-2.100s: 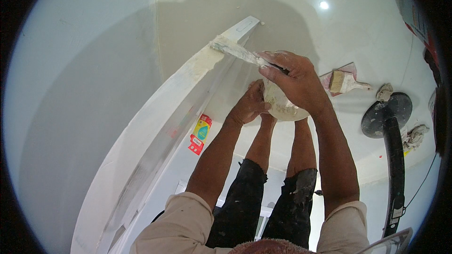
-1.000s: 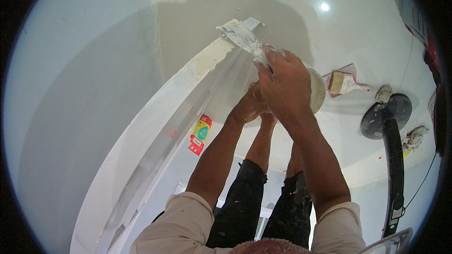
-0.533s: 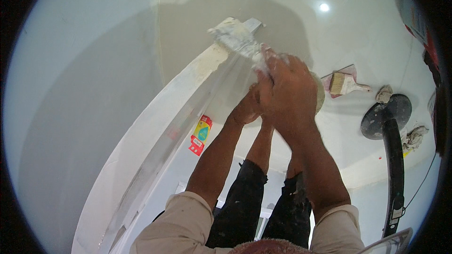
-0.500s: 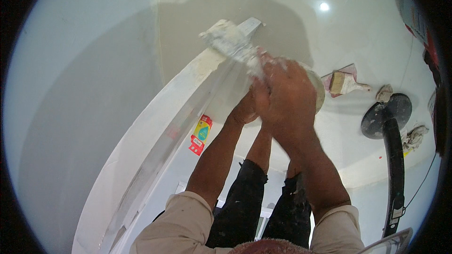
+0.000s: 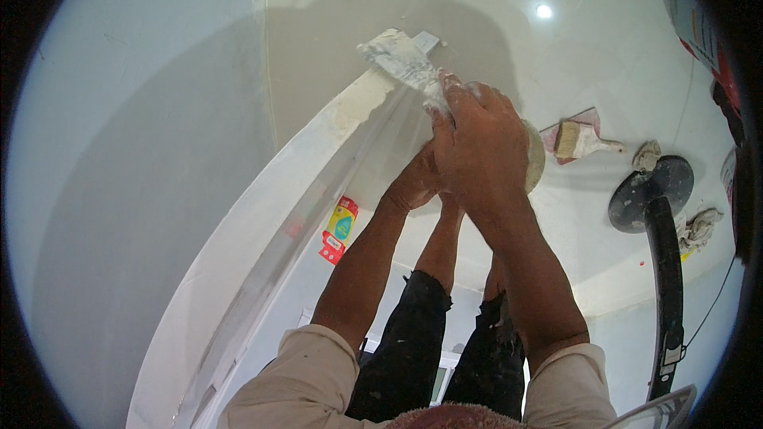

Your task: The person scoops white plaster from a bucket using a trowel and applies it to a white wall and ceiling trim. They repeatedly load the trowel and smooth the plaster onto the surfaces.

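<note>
My right hand (image 5: 485, 135) is closed around a putty knife (image 5: 401, 57), whose broad blade is coated with white putty. The blade sits at the far end of a white ledge (image 5: 262, 199), where a rough cream patch of putty (image 5: 358, 103) shows. Behind that blade a flat grey piece (image 5: 427, 41) sticks out; what it belongs to is hidden. My left hand (image 5: 419, 175) lies just below and partly behind the right one, its fingers hidden. Past my right hand shows the edge of a round, pale greenish thing (image 5: 536, 157), mostly covered.
At right a paintbrush (image 5: 569, 140) lies on a pinkish sheet on the pale floor. Beyond it stand a black round base with a pole (image 5: 664, 270) and crumpled rags (image 5: 702, 229). A red and yellow packet (image 5: 340, 229) lies beside the ledge. A grey wall (image 5: 143, 191) rises at left.
The putty knife, blurred before, is now sharp and has shifted slightly to the right and up. My right hand has moved a little with it; the left has hardly moved.
</note>
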`<state>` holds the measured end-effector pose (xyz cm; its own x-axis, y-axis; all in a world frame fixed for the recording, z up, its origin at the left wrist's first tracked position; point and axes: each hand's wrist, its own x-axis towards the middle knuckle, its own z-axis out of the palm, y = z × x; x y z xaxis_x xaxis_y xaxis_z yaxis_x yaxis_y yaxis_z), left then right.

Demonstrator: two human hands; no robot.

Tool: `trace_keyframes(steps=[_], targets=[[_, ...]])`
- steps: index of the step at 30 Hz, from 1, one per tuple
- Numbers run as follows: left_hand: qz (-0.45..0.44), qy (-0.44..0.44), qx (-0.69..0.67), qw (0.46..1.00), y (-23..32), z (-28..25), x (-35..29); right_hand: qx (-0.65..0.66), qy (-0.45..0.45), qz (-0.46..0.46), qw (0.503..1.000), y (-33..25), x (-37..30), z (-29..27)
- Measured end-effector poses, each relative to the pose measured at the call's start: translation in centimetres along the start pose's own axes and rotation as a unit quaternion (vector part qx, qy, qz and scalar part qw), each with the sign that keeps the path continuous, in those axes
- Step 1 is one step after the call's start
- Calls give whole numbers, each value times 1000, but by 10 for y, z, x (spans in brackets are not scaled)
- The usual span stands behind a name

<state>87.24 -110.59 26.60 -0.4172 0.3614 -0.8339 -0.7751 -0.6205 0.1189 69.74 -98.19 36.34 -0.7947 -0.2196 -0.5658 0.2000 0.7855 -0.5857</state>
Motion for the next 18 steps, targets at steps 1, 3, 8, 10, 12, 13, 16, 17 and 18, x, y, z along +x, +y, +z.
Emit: trace_keyframes(steps=[1,3,8,10,12,13,16,17,18], targets=[[1,2,-6,1000,2,3,1,12,-2,-14,1000,-3,-3,-5],[-20,14,-32,999,7,7,4,36,-4,-43,998,-7,-5,-13],[-23,-17,3,1000,-7,-14,-4,11,-92,54,994,19,17,0],[-26,-16,28,999,-5,-16,-7,94,-125,101,982,29,6,-2],[-49,-9,39,998,-1,-16,-9,187,-128,132,965,36,-22,0],[-51,0,34,998,0,-12,-10,177,-63,40,981,42,-30,10],[-47,25,42,998,-4,-8,-19,212,-5,-79,974,42,-43,26],[-43,24,50,998,-7,-10,-21,268,-75,-10,960,37,-45,25],[-42,26,54,997,-9,-13,-23,306,-119,42,944,23,-46,17]])
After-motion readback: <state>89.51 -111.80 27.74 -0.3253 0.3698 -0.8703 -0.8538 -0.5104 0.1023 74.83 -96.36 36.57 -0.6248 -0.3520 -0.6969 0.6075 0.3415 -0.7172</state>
